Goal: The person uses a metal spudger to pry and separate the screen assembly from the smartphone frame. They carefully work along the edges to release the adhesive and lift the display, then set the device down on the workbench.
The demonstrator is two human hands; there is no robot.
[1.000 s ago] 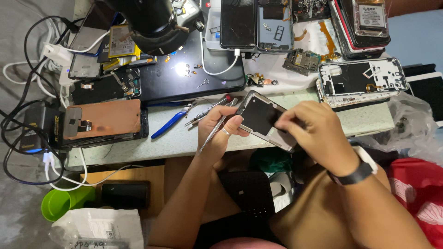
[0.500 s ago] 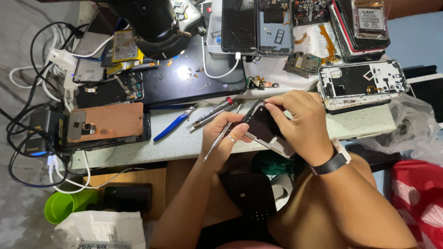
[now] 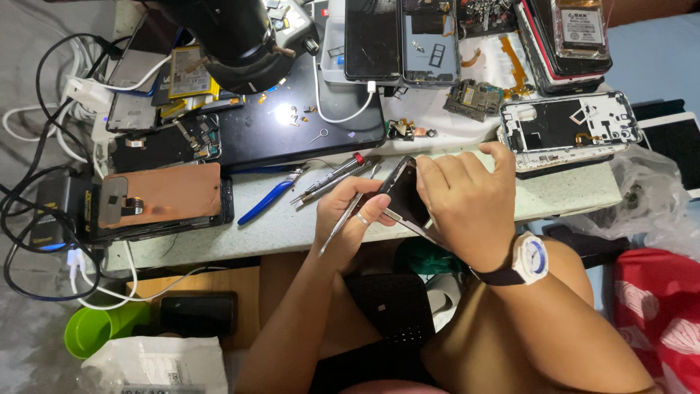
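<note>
Your left hand (image 3: 354,211) is curled around the lower edge of a dark phone (image 3: 405,195), thumb and forefinger pinched on its rim, and the same hand also carries a pair of thin metal tweezers (image 3: 337,228) that slant down toward your lap. Your right hand (image 3: 467,204) lies over the phone from the other side, fingers (image 3: 430,175) bent and closed on its upper edge, so most of the phone is hidden; only a tilted strip of its dark face shows between your two hands. You hold it just above the near edge of the pale table (image 3: 306,219), in front of your body. A white watch (image 3: 530,259) sits on your right wrist.

Just beyond your left hand lie a red-tipped screwdriver (image 3: 332,175) and a blue-handled tool (image 3: 266,198), perhaps pliers; the view is too small to be sure. Further left a copper-backed phone (image 3: 160,195) rests face down. Near your right hand sits an opened white phone frame (image 3: 565,128), and a black mat (image 3: 292,124) lies toward the back.
</note>
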